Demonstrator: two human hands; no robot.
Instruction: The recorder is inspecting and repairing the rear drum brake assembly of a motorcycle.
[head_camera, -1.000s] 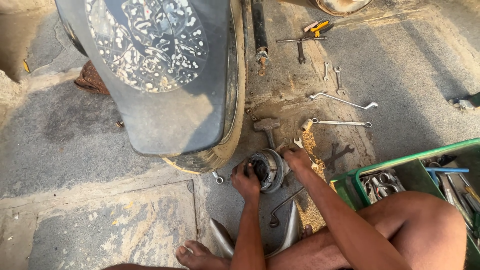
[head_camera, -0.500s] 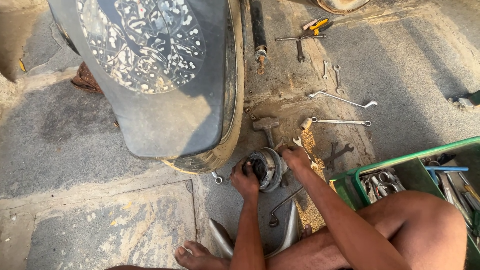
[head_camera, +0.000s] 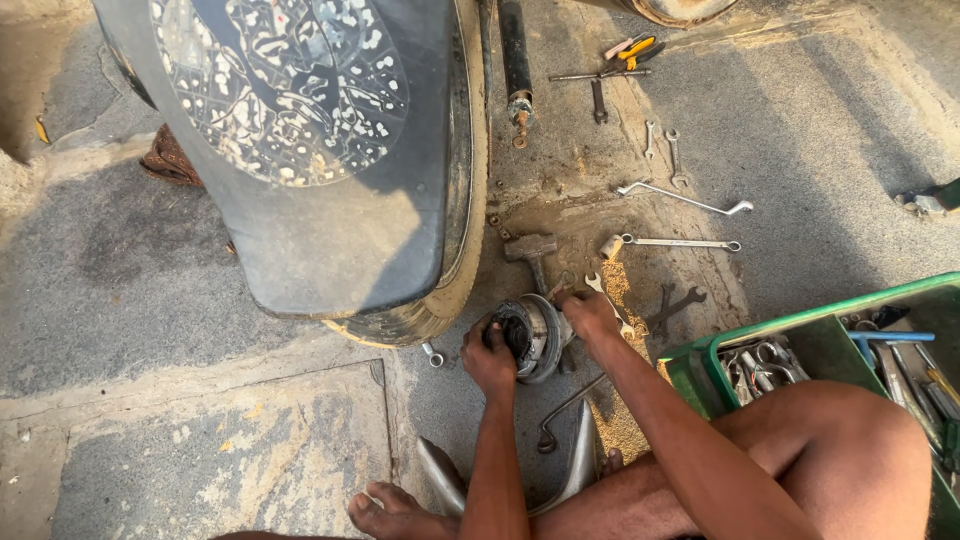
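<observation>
A round metal hub part (head_camera: 533, 335), drum-shaped and greasy, stands on edge on the concrete beside a worn tyre (head_camera: 462, 240). My left hand (head_camera: 489, 358) grips its left rim. My right hand (head_camera: 588, 312) holds its right side, fingers curled over the edge. A hammer (head_camera: 530, 251) lies just beyond the hub. A small ring spanner (head_camera: 432, 353) rests left of my left hand.
A dark mudguard (head_camera: 300, 150) with a patterned panel overhangs the tyre. Several spanners (head_camera: 685, 198) lie scattered on the ground at upper right. A green crate (head_camera: 812, 335) of tools sits by my right knee. A bent rod (head_camera: 565, 410) and curved metal pieces lie near my foot.
Both hands stay on the hub and have barely shifted. The view has drifted slightly.
</observation>
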